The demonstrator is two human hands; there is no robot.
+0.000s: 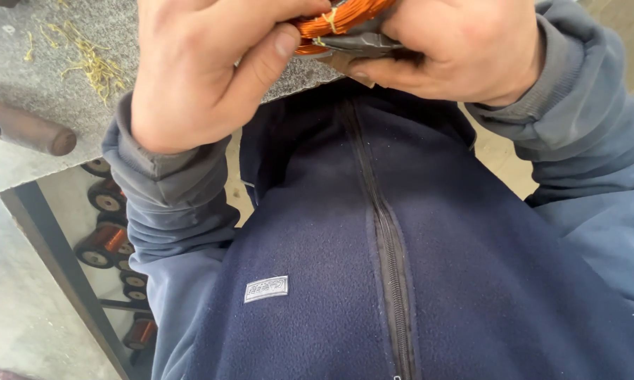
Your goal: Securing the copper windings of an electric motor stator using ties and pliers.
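At the top edge of the view, just above the person's chest, both hands close together on a coil of copper wire (338, 17). The left hand (197, 67) wraps over it from the left, its thumb (260, 60) pressed against the coil's lower edge and the fingers curled tight over the top. The right hand (464, 49) grips from the other side, its fingers folded around a strip of grey tape (362, 46) that lies against the underside of the coil. The visible part of the coil is a bundle of orange strands bound by thin yellowish ties; its long axis runs roughly left to right, rising slightly toward the right, and how far it reaches beyond the frame cannot be told. The hands nearly touch each other around it. Below them spreads a dark blue fleece jacket (436, 246) with a zip down the middle. To the left, a grey workbench top (35, 84) carries scattered yellow wire clippings (92, 63) and a brown wooden handle (28, 130). Beneath the bench, several spools of copper wire (106, 239) are stacked on a shelf
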